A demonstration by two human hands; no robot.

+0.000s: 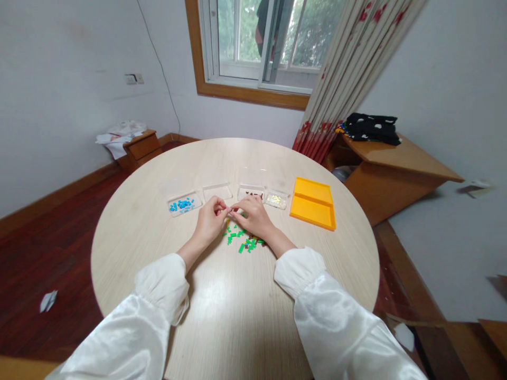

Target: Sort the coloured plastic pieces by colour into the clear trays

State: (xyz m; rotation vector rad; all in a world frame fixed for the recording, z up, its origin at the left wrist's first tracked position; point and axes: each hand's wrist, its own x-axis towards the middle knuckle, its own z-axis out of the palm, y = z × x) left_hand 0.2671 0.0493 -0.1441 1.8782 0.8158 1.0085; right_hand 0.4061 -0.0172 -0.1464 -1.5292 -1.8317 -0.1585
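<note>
2 hands meet at the frame's centre: the left hand (211, 217) and right hand (253, 214) both pinch their fingers closed, tips touching; what they pinch is too small to tell. Green bricks (241, 240), too small to count, lie scattered just below, partly hidden by the right hand. Above them, 4 clear boxes (217, 191) stand in a row, with 1 orange tray (312, 203) to the right.

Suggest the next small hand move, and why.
Probably move one of the green pieces into the empty clear box: the left hand and right hand meet fingertip to fingertip over that loose pile, while the blue pieces sit sorted in their own box.
</note>
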